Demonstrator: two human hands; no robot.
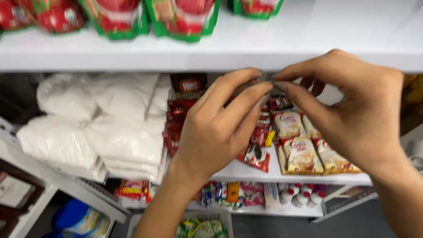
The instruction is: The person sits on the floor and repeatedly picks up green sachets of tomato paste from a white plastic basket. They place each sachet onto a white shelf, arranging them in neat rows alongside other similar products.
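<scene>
A small dark object [268, 88], largely hidden and too blurred to identify, is pinched between the fingertips of the left hand [220, 123] and right hand [352, 110], held level at the front edge of a white shelf [308, 53].

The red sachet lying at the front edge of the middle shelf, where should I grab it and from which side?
Pinch the red sachet by its lower corner, coming from the front. It lies flat and tilted with that corner near the white shelf lip, and the cream packets crowd its right side.
</scene>
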